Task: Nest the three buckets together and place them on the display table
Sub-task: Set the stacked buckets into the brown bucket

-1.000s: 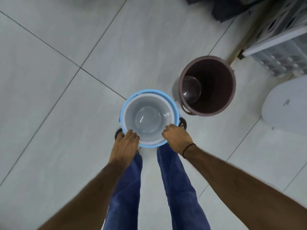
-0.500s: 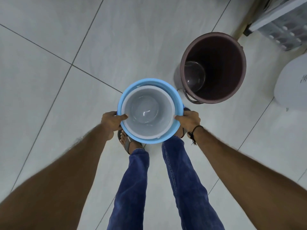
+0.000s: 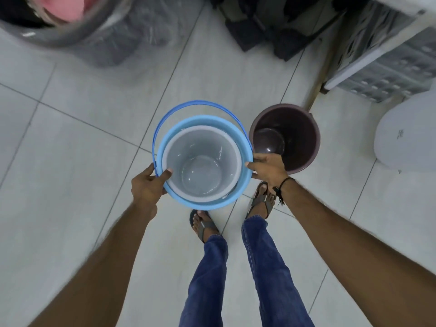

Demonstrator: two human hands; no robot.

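Note:
A white bucket [image 3: 203,161] sits nested inside a light blue bucket [image 3: 243,166], whose blue handle [image 3: 193,105] hangs out over the far side. I hold the pair in the air above the tiled floor. My left hand [image 3: 147,185] grips the blue rim on the left, thumb over the edge. My right hand [image 3: 267,169] grips the rim on the right. A dark brown bucket [image 3: 299,142] stands upright on the floor just right of the held pair, partly behind my right hand.
Grey plastic crates [image 3: 387,62] stand at the upper right beside a wooden pole [image 3: 323,67]. A white rounded object [image 3: 405,135] lies at the right edge. A grey tub [image 3: 77,31] and dark bags [image 3: 271,27] sit along the top. My sandalled feet [image 3: 203,225] are below the buckets.
The nested blue and white buckets have come up off the floor, their handle now swung out on the far side. My view has tipped up, showing the tub and bags.

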